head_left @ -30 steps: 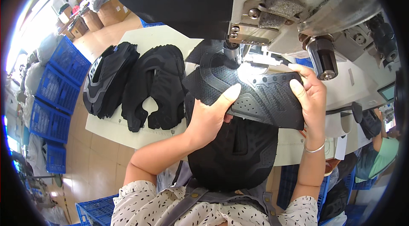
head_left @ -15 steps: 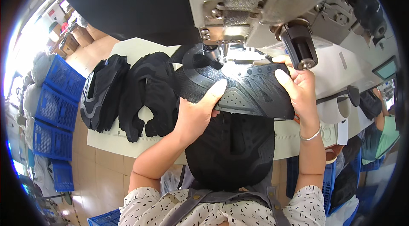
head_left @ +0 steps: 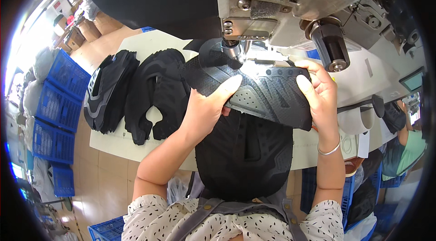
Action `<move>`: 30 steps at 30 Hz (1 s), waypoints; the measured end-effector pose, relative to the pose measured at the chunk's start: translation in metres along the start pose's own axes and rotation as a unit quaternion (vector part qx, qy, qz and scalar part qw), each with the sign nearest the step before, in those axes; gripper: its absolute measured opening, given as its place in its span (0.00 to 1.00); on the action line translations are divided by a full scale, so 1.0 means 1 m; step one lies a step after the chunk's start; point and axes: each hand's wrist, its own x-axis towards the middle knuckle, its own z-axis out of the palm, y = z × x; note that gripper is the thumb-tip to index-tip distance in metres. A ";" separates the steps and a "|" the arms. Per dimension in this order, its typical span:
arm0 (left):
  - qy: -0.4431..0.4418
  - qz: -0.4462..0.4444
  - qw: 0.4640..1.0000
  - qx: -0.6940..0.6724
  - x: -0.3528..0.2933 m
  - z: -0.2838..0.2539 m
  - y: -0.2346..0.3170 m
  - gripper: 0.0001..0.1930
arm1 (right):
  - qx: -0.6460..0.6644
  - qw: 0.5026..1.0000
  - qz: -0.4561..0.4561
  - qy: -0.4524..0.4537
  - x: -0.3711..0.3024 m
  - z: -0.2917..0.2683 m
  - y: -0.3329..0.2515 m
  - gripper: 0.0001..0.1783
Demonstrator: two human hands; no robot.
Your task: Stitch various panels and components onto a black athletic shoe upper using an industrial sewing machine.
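Note:
Both of my hands hold a black shoe upper (head_left: 272, 93) with a textured surface and a dotted panel, under the lit head of a sewing machine (head_left: 234, 50). My left hand (head_left: 211, 105) pinches its lower left edge, thumb on top and most fingers hidden beneath. At the right end, my right hand (head_left: 320, 93) grips it with the thumb on top near a row of round holes. The left end lies beneath the machine's presser area, where glare hides detail. Another black upper (head_left: 243, 164) hangs over the table's near edge, in front of my body.
On the pale table (head_left: 109, 143), two piles of black shoe uppers (head_left: 111, 91) lie at the left. A dark cylindrical machine part (head_left: 330, 46) hangs above my right hand. Blue crates (head_left: 56, 109) stand on the floor at far left. Another person's green garment (head_left: 408, 150) shows at far right.
The held upper has turned slightly clockwise, its right end now lower. Both hands keep their grip. The whole view has shifted a little, with the machine appearing further right.

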 end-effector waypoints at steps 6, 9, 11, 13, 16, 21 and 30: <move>0.000 -0.022 0.999 -0.029 0.013 -0.003 0.009 0.08 | 0.009 1.000 0.027 -0.001 -0.009 0.005 -0.008 0.13; 0.022 -0.011 0.999 -0.039 0.016 -0.001 0.011 0.08 | 0.009 1.000 0.026 0.002 -0.022 0.012 -0.016 0.14; -0.032 0.017 0.998 -0.059 0.013 -0.005 0.007 0.09 | 0.016 0.997 0.069 -0.008 -0.033 0.014 -0.020 0.16; -0.017 0.010 0.998 -0.056 0.003 0.002 0.005 0.10 | -0.027 0.995 0.096 -0.031 -0.040 0.013 -0.023 0.18; -0.043 0.019 0.997 -0.062 -0.015 0.015 -0.004 0.10 | -0.011 0.992 0.115 -0.052 -0.052 0.018 -0.026 0.20; -0.092 0.040 0.995 0.014 -0.029 0.013 -0.011 0.09 | 0.017 0.989 0.130 -0.065 -0.056 0.018 -0.031 0.19; -0.106 -0.004 0.994 -0.023 -0.018 -0.002 -0.001 0.10 | -0.395 0.884 -0.203 0.147 -0.039 -0.011 0.011 0.16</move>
